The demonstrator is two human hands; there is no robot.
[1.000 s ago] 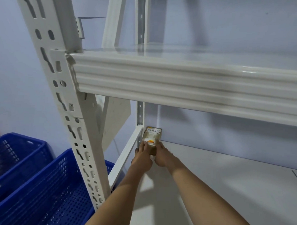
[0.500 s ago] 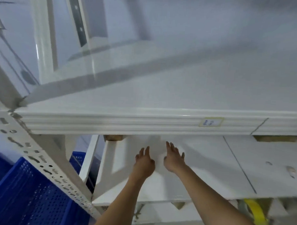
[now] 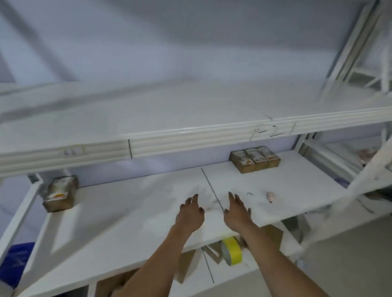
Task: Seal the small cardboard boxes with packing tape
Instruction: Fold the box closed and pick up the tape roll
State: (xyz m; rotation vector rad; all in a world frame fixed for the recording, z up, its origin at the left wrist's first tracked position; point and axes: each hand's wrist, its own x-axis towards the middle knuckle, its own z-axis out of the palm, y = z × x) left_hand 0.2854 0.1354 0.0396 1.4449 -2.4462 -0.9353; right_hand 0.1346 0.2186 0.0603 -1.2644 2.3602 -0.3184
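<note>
Bright, even light; motion blur

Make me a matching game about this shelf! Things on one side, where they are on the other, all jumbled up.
Things:
1. lone small box
2. row of three small boxes
3. yellow tape roll
4. both hands

Places:
A. on the level below the middle shelf
B. far left of the middle shelf
C. over the front of the middle shelf, holding nothing
D. back right of the middle shelf

Pairs: 1-B, 2-D, 3-A, 4-C
</note>
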